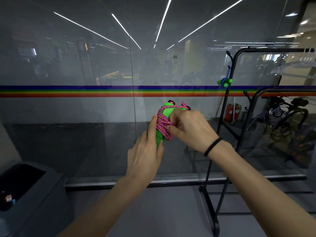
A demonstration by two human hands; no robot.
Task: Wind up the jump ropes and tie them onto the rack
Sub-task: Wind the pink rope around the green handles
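A jump rope with green handles [166, 111] and a pink-and-orange cord [163, 124] is held in front of me at chest height. The cord is wound several times around the paired handles. My left hand [145, 151] grips the lower end of the handles from below. My right hand [188, 127] pinches the wound cord at the bundle's right side. The black metal rack [227, 120] stands to the right. A second jump rope with green handles and a blue cord [224, 82] hangs from a hook on its post.
A glass wall [85, 108] with a rainbow stripe runs straight ahead, close behind my hands. A grey bin [34, 194] with a dark opening stands at the lower left. A second black rack [273, 93] and dark bags stand at the far right. The rack's base bar lies on the floor.
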